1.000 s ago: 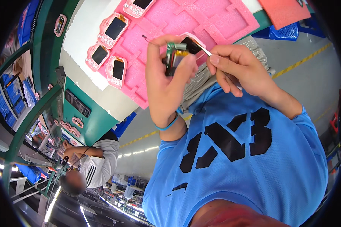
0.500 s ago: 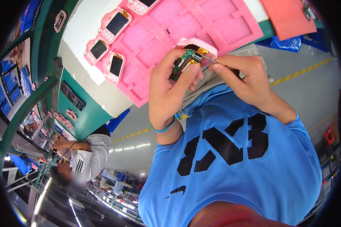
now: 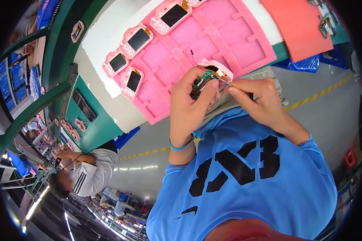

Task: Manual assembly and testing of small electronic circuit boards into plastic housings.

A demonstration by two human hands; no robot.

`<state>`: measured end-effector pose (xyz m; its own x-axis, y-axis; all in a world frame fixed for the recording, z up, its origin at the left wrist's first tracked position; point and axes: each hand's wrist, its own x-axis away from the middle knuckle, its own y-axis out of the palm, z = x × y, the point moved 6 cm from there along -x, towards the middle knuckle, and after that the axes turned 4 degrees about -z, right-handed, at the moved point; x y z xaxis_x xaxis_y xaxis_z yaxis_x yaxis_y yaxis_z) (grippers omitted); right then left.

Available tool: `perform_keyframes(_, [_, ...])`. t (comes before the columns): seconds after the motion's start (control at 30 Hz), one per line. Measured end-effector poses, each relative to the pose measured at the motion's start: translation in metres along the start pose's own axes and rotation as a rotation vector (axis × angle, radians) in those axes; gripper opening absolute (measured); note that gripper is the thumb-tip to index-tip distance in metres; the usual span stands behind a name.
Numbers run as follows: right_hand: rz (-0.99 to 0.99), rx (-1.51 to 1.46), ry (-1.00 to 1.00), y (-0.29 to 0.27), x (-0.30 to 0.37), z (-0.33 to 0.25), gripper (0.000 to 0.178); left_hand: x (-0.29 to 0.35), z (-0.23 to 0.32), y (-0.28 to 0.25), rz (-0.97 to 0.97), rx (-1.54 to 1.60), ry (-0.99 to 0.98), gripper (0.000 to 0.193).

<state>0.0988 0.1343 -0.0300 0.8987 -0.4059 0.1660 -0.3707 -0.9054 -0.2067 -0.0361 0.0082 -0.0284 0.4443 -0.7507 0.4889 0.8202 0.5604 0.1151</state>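
My left hand (image 3: 186,100) is closed around a green circuit board (image 3: 205,78), thumb on its near side. Just behind the board, a pink plastic shell (image 3: 226,70) is tilted up, and a yellow-orange flex ribbon (image 3: 220,73) shows between the two. In a pinch, my right hand (image 3: 259,98) grips thin metal tweezers (image 3: 226,82), whose tip points at the board and ribbon; I cannot tell whether it touches. A thin dark wire with a small plug (image 3: 192,53) sticks up from the work. My fingers hide part of the board.
Under and beyond my hands lies a pink foam tray (image 3: 169,78) with recessed pockets. Several pink handheld units with dark screens (image 3: 137,41) rest along its left side. An orange-red sheet (image 3: 297,30) lies at right; a co-worker (image 3: 94,170) sits at lower left.
The whole view has shifted, so tray and units appear lower and further right. Both hands keep their holds; the tweezers stay at the board and ribbon.
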Motion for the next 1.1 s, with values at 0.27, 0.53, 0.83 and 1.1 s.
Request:
perform_keyframes(0.27, [-0.065, -0.166, 0.105, -0.031, 0.004, 0.011, 0.013, -0.025, 0.023, 0.024, -0.022, -0.196, 0.068, 0.025])
perform_keyframes(0.53, [-0.021, 0.153, -0.143, -0.095, 0.013, -0.009, 0.029, -0.032, 0.048, 0.037, -0.097, -0.154, 0.092, 0.056])
perform_keyframes(0.83, [-0.074, 0.585, -0.492, -0.06, -0.056, -0.013, 0.035, 0.003, 0.035, 0.017, 0.085, -0.191, 0.09, 0.057])
perform_keyframes(1.1, [-0.091, 0.951, -0.486, -0.038, -0.059, -0.033, 0.035, -0.007, 0.026, 0.007, 0.282, -0.843, 0.72, 0.067])
